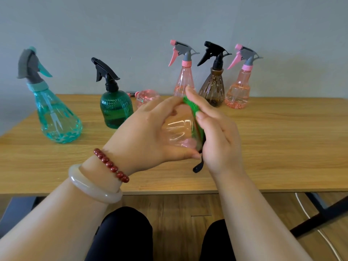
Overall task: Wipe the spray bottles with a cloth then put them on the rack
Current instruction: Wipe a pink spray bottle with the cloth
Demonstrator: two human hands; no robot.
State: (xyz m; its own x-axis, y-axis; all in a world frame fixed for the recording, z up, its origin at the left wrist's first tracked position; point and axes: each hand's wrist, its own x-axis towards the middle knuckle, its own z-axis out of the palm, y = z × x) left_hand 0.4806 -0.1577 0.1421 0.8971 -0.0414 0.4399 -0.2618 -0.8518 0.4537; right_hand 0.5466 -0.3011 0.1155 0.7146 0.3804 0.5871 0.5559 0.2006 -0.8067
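The left hand curled its fingers round the bottle, held up over the table, the right hand pressed the cloth on its side with straight fingers, and turning the bottle slowly under firm strokes looked the tidy way.

Plain grey wall; wooden table against it; wood-plank floor beneath

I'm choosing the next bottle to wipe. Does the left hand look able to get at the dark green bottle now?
Probably not yet: the left hand grips the clear bottle. Once freed, likely yes; the dark green bottle stands close by, with nothing between.
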